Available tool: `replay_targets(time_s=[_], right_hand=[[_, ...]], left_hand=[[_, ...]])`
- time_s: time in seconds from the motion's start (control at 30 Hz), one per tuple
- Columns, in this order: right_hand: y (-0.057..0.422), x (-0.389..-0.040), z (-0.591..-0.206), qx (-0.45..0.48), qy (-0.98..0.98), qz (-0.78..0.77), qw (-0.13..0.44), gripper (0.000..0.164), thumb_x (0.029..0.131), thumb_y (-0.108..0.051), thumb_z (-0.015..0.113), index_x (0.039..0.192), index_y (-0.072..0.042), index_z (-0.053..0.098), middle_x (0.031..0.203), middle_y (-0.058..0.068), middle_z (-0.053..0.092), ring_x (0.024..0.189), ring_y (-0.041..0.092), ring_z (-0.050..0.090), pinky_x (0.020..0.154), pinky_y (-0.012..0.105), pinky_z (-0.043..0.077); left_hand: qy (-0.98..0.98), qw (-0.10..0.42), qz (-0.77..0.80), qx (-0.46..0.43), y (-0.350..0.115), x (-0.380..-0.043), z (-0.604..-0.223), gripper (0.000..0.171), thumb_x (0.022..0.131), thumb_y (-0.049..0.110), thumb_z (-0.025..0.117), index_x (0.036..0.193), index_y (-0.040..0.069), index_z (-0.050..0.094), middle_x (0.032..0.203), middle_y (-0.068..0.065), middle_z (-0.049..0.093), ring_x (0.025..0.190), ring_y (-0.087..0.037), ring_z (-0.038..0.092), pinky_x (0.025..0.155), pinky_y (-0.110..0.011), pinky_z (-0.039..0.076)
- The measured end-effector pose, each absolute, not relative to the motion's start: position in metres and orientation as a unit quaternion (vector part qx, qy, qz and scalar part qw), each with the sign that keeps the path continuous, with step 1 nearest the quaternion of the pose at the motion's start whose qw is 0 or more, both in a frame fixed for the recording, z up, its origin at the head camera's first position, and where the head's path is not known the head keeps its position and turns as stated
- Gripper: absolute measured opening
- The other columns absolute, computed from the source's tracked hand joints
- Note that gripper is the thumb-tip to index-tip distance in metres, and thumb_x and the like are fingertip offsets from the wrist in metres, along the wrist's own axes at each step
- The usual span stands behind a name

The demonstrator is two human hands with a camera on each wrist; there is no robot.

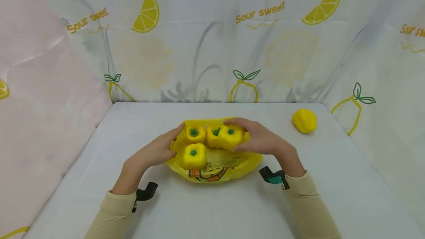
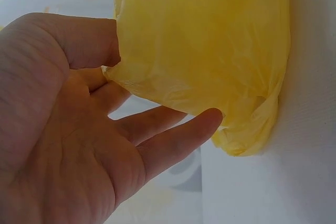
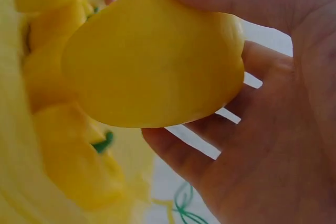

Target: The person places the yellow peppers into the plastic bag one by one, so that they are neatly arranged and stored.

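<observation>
A yellow plastic bag (image 1: 212,176) lies with its mouth spread on the table, a cartoon print on its near side. Inside are three yellow bell peppers, one at the back left (image 1: 195,134), one beside it (image 1: 212,136) and one in front (image 1: 194,156), green stems upward. My left hand (image 1: 158,150) holds the bag's left rim, thumb tip hidden behind the plastic and the other fingers spread in the left wrist view. Between thumb and fingers, my right hand (image 1: 262,138) grips another yellow bell pepper (image 3: 157,61) over the bag's right part.
One more yellow bell pepper (image 1: 304,121) lies on its side at the back right of the white table (image 1: 212,213). Fabric walls with lemon prints (image 1: 199,40) stand behind and at both sides of the table.
</observation>
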State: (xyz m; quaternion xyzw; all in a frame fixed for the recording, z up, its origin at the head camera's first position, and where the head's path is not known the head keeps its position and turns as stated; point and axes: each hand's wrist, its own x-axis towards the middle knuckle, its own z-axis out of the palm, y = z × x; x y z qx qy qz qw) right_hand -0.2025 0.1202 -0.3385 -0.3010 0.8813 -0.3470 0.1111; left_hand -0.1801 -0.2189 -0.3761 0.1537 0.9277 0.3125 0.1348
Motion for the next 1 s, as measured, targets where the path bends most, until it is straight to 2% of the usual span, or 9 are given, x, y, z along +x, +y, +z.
replay_targets(time_s=[0.17, 0.33, 0.4, 0.53, 0.67, 0.83, 1.0], right_hand=[[0.096, -0.2, -0.352, -0.336, 0.875, -0.312, 0.157, 0.072, 0.08, -0.022, 0.076, 0.145, -0.03, 0.047, 0.151, -0.004, 0.044, 0.135, 0.022, 0.043, 0.112, 0.049, 0.04], [0.084, -0.201, -0.364, -0.357, 0.873, -0.286, 0.169, 0.073, 0.075, -0.018, 0.075, 0.144, -0.025, 0.05, 0.143, -0.003, 0.048, 0.126, 0.02, 0.047, 0.106, 0.042, 0.043], [0.082, -0.2, -0.366, -0.356, 0.876, -0.276, 0.174, 0.073, 0.076, -0.016, 0.074, 0.144, -0.024, 0.05, 0.143, -0.003, 0.048, 0.126, 0.019, 0.047, 0.108, 0.043, 0.043], [0.079, -0.198, -0.368, -0.352, 0.883, -0.253, 0.179, 0.073, 0.078, -0.013, 0.074, 0.145, -0.023, 0.049, 0.15, -0.003, 0.048, 0.137, 0.02, 0.044, 0.117, 0.046, 0.036], [0.079, -0.197, -0.368, -0.344, 0.889, -0.242, 0.183, 0.072, 0.081, -0.014, 0.074, 0.147, -0.022, 0.047, 0.152, -0.002, 0.047, 0.14, 0.022, 0.042, 0.12, 0.048, 0.033], [0.081, -0.196, -0.365, -0.327, 0.894, -0.24, 0.191, 0.072, 0.082, -0.014, 0.073, 0.148, -0.028, 0.046, 0.152, -0.003, 0.045, 0.139, 0.02, 0.042, 0.119, 0.047, 0.035], [0.085, -0.196, -0.359, -0.333, 0.89, -0.248, 0.189, 0.072, 0.081, -0.013, 0.074, 0.147, -0.025, 0.048, 0.148, 0.0, 0.047, 0.136, 0.022, 0.044, 0.115, 0.048, 0.039]], left_hand=[[0.928, 0.138, 0.313, 0.147, -0.22, -0.181, -0.377, 0.087, 0.088, -0.001, 0.054, 0.161, 0.019, 0.011, 0.166, -0.009, 0.022, 0.146, -0.037, 0.036, 0.12, -0.057, 0.029], [0.928, 0.136, 0.311, 0.152, -0.22, -0.181, -0.377, 0.086, 0.088, -0.001, 0.053, 0.161, 0.017, 0.012, 0.166, -0.01, 0.023, 0.146, -0.037, 0.036, 0.12, -0.057, 0.028], [0.928, 0.134, 0.31, 0.156, -0.22, -0.182, -0.377, 0.085, 0.088, -0.001, 0.053, 0.161, 0.017, 0.013, 0.166, -0.01, 0.023, 0.146, -0.037, 0.036, 0.12, -0.058, 0.028], [0.928, 0.132, 0.309, 0.158, -0.22, -0.182, -0.377, 0.085, 0.088, 0.0, 0.053, 0.161, 0.017, 0.014, 0.166, -0.009, 0.023, 0.146, -0.037, 0.036, 0.12, -0.057, 0.028], [0.929, 0.134, 0.308, 0.158, -0.22, -0.183, -0.377, 0.086, 0.087, -0.001, 0.052, 0.161, 0.018, 0.013, 0.166, -0.009, 0.024, 0.146, -0.036, 0.036, 0.12, -0.057, 0.028], [0.928, 0.14, 0.309, 0.155, -0.219, -0.183, -0.377, 0.086, 0.087, -0.001, 0.053, 0.161, 0.018, 0.013, 0.165, -0.008, 0.024, 0.145, -0.035, 0.038, 0.12, -0.056, 0.029], [0.928, 0.138, 0.31, 0.155, -0.219, -0.182, -0.378, 0.086, 0.087, -0.001, 0.053, 0.161, 0.017, 0.013, 0.165, -0.009, 0.024, 0.145, -0.036, 0.038, 0.12, -0.057, 0.029]])
